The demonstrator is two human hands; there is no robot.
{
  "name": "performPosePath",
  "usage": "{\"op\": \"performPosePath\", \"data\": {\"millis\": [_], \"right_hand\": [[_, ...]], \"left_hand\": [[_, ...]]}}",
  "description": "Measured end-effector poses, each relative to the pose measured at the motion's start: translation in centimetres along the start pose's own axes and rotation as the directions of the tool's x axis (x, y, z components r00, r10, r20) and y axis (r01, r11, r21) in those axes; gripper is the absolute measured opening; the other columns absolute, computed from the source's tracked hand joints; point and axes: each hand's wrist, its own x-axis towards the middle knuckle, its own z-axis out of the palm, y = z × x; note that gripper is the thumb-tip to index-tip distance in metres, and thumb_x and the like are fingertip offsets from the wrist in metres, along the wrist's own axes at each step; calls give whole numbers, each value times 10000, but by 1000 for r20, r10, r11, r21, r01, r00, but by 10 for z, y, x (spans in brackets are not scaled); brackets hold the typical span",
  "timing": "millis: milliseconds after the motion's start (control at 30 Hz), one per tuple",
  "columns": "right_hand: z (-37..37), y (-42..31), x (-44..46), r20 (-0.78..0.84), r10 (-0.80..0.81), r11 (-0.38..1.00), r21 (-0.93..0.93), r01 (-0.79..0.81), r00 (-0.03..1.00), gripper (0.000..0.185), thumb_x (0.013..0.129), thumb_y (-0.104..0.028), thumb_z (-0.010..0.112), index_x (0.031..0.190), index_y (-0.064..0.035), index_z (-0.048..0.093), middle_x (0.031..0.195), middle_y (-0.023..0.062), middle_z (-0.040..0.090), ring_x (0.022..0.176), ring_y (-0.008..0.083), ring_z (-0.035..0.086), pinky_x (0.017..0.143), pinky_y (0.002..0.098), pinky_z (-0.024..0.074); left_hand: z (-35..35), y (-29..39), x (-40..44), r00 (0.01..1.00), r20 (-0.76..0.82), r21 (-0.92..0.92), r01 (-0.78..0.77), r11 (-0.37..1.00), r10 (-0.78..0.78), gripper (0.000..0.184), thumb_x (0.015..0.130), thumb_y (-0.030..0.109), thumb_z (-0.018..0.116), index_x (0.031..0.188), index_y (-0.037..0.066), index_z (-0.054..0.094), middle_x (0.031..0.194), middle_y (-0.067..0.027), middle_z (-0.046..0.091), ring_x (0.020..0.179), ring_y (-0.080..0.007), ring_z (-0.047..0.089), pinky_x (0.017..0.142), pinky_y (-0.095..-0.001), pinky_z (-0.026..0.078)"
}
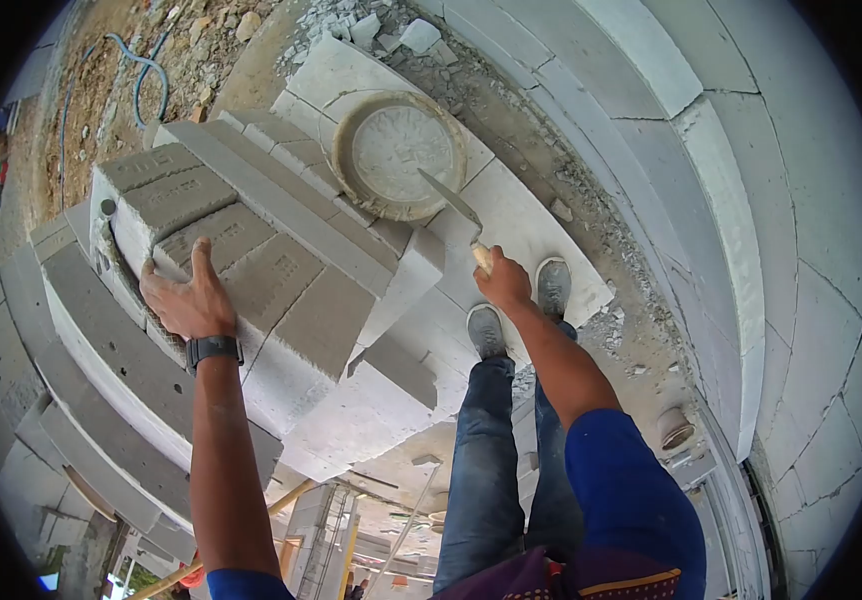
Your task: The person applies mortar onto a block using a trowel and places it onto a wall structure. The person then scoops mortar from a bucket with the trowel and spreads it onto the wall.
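My right hand (505, 279) is wrapped round the wooden handle of a trowel (456, 205). The trowel's blade points up and left, its tip over the near rim of a round basin (343, 150) holding pale grey mortar (401, 152). My left hand (191, 292), with a dark watch on the wrist, lies with fingers spread on the end of a stack of grey concrete blocks (296, 290). Its thumb and fingers touch the block edge; whether it grips the block I cannot tell.
My shoes (486, 330) stand on a pale block platform (571, 270) beside the basin. A block wall (641, 180) rises on the right. Rubble (351, 25) and a blue hose (139, 75) lie on the ground at the top. A small bucket (675, 428) sits lower right.
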Motion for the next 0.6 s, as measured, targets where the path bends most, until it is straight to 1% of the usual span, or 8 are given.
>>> {"op": "performPosePath", "data": {"millis": [33,167,300,400,433,467,533,600], "right_hand": [[0,-2,-7,-14,1,1000,17,-1,1000,408,853,-305,660,1143,-37,555,916,217,725,863,414,715,810,526,560],[-10,-1,-48,71,191,972,128,-199,979,454,880,-338,660,1197,-31,554,998,219,722,946,398,709,849,498,560],[-41,15,-104,63,168,885,430,-178,984,471,884,-368,673,1187,-25,565,1004,216,719,963,394,704,864,491,550],[-73,51,-163,34,177,839,517,-169,984,457,875,-354,682,1171,-22,578,1015,215,718,984,388,701,874,480,546],[-72,72,-180,27,226,851,482,-211,974,455,869,-344,686,1175,-23,584,1028,212,718,994,383,701,878,474,546],[-64,97,-195,16,271,859,447,-249,963,454,863,-334,690,1179,-23,590,1040,209,719,1004,377,700,883,468,546],[-55,149,-233,-19,370,869,359,-339,929,467,836,-289,700,1213,-31,604,1101,190,721,1053,360,698,906,458,548],[-60,193,-288,79,539,789,302,-535,839,483,836,-296,684,1239,-36,624,1155,170,721,1122,353,685,956,477,538]], "left_hand": [[1,-2,2,1000,-4,-2,-7,1000,7,1010,802,640,708,1485,-40,404,1482,-262,438,1403,-410,395,1168,-499,320],[2,-3,4,1000,21,63,20,998,-22,1054,787,716,683,1484,-36,436,1495,-262,453,1405,-386,412,1151,-486,352],[1,-5,8,1000,-11,81,7,997,-6,1042,761,766,671,1428,-22,530,1440,-251,539,1331,-391,508,1089,-522,417],[2,-8,17,996,72,90,54,994,-61,1124,738,840,625,1407,-60,542,1332,-288,614,1223,-442,589,1032,-556,452],[11,-17,30,994,94,123,35,992,-47,1151,739,875,584,1383,-78,555,1321,-314,608,1216,-447,592,1028,-550,457],[26,-31,45,999,50,166,9,986,-18,1152,758,890,540,1371,-86,560,1321,-323,602,1205,-454,595,1012,-543,472],[34,-40,65,980,192,188,15,982,-52,1154,775,912,485,1360,-79,572,1300,-312,615,1225,-447,583,1001,-540,479],[54,-50,69,987,128,317,-136,939,99,1133,824,906,414,1375,-74,553,1333,-305,586,1245,-425,577,979,-542,490]]}}
